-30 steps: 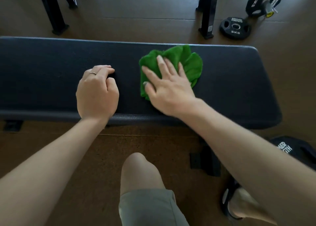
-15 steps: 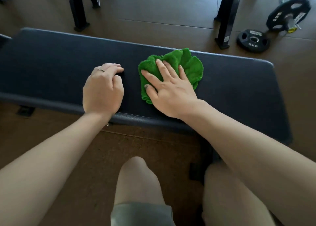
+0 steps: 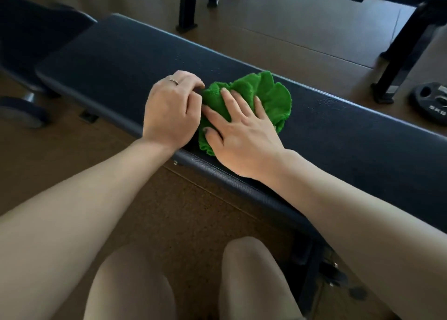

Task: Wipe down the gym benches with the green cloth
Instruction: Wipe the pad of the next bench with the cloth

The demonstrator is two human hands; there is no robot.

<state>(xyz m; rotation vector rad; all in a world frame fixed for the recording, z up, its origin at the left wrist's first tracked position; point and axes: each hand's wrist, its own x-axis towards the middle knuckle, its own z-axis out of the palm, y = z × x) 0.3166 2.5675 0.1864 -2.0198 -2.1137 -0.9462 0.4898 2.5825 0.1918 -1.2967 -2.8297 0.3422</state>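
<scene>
on the bench [image 3: 121, 60], right hand [image 3: 242, 135] presses green cloth [image 3: 268, 94] beside left hand [image 3: 171, 111].

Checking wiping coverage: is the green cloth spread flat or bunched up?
Bunched: the green cloth shows ruffled folds under the flat right hand on the bench.

Both bare forearms reach forward and angle in toward each other, so the two hands sit just beside one another. Right hand [image 3: 242, 135] is flat, palm down, fingers [image 3: 238, 103] straight and spread a bit, thumb out to the side. Left hand [image 3: 170, 112] is knuckles up with its fingers curled under, ring on one finger. Both knees show at the bottom.
</scene>
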